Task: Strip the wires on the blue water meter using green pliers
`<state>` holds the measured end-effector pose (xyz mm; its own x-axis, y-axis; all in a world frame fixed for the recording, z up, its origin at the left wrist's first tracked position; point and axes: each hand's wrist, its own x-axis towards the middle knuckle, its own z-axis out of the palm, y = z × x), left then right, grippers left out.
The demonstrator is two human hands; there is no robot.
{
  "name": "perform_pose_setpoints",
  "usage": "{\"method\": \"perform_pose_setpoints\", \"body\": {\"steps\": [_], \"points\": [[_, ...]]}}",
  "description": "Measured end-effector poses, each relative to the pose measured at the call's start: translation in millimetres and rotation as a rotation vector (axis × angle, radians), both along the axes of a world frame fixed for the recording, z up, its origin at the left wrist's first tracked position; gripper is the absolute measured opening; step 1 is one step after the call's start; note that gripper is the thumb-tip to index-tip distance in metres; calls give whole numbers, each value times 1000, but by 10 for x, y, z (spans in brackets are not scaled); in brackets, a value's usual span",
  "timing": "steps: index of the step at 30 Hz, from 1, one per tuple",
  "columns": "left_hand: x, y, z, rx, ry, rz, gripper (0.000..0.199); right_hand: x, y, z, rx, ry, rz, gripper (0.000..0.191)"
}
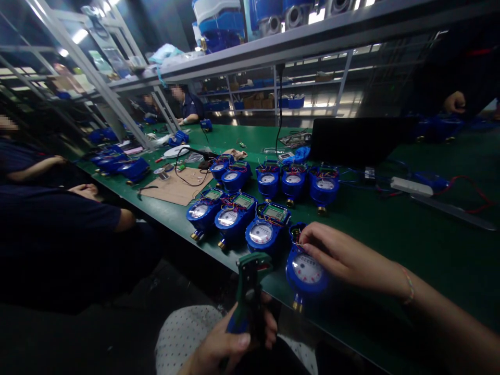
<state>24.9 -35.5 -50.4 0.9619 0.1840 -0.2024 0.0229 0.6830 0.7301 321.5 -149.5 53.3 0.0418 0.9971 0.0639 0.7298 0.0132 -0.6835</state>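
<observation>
In my left hand (224, 341) is a green and black wire stripper (250, 286), its jaws pointing up in front of the table edge. My right hand (328, 250) reaches in from the right to the nearest blue water meter (307, 271). Its thumb and fingers are pinched at the thin wires (299, 240) in the meter's open upper housing. This meter has a round dial and brass fittings toward me. Left of it lies another blue water meter (261, 233), with a green display board at its top.
Several more blue meters (230, 216) stand in two rows on the green table (351, 213). Beyond them lie cardboard (177, 187), a solder spool (161, 173), a black screen (351, 140) and a power strip (412, 186). A loaded shelf (250, 60) hangs overhead. Co-workers sit at the left.
</observation>
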Motion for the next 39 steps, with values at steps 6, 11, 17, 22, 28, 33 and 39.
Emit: {"method": "perform_pose_setpoints", "body": {"steps": [6, 11, 17, 22, 28, 33, 39], "points": [[366, -102, 72, -243, -88, 82, 55, -13, 29, -31, 16, 94, 9, 23], [498, -153, 94, -276, -107, 65, 54, 5, 52, -83, 27, 148, 5, 23], [574, -203, 97, -216, -155, 29, 49, 3, 59, -96, 25, 196, -1, 24], [589, -210, 108, -144, -139, 32, 50, -12, 54, -67, 51, 218, 5, 19], [599, -189, 124, -81, -115, 42, 45, -17, 65, -74, 46, 218, -5, 19], [604, -182, 125, -48, -106, 52, 40, -12, 62, -92, 40, 215, -5, 18], [599, -176, 145, -28, -82, 59, 39, -12, 72, -104, 38, 224, -1, 17]]}}
